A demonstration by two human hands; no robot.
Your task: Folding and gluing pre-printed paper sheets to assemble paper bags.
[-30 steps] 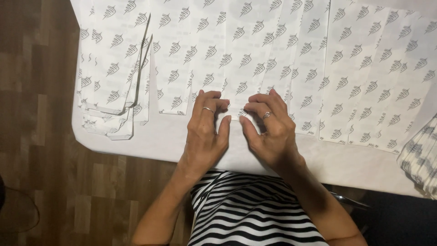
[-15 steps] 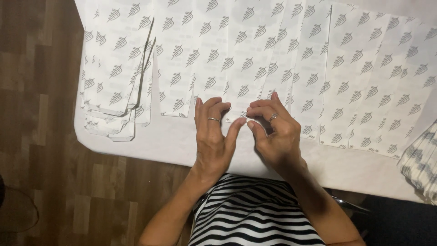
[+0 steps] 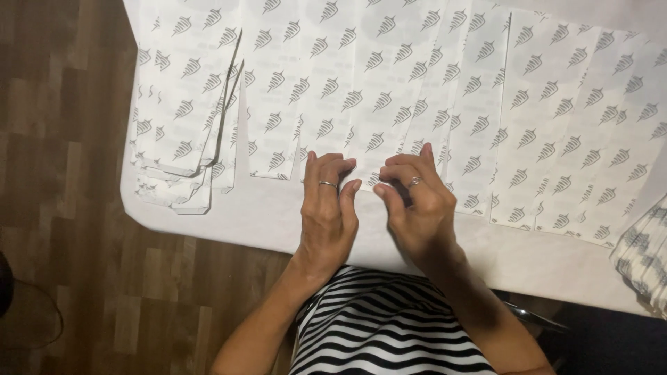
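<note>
1. The white table (image 3: 278, 222) carries everything; its near edge lies just below the hands, and bare tabletop runs beneath both wrists.
2. A row of patterned paper sheets (image 3: 542, 125), white with a repeating grey leaf-like mark, spreads side by side above and to either side of the hands, edges overlapping.
3. A stack of folded patterned pieces (image 3: 177, 146) sits well to the left of the left hand, touching neither hand.
4. A grey-and-white striped cloth (image 3: 643, 253) shows at the table's edge, far to the right of the right hand.
5. The patterned strip (image 3: 365, 142) being worked runs up from between the two hands; its lower edge lies under the fingertips. It looks thin, light and easily creased, likely to slide on the smooth table, so it is best pinned flat near that lower edge and pinched at the corners.
6. The left hand (image 3: 330, 208), with a ring, lies palm down, fingers curled and pressing on the strip's lower edge.
7. The right hand (image 3: 417, 205), also ringed, has its fingers bent in towards the left thumb, pinching or pressing the same edge; whether paper is actually caught between its fingertips, I cannot tell.
</note>
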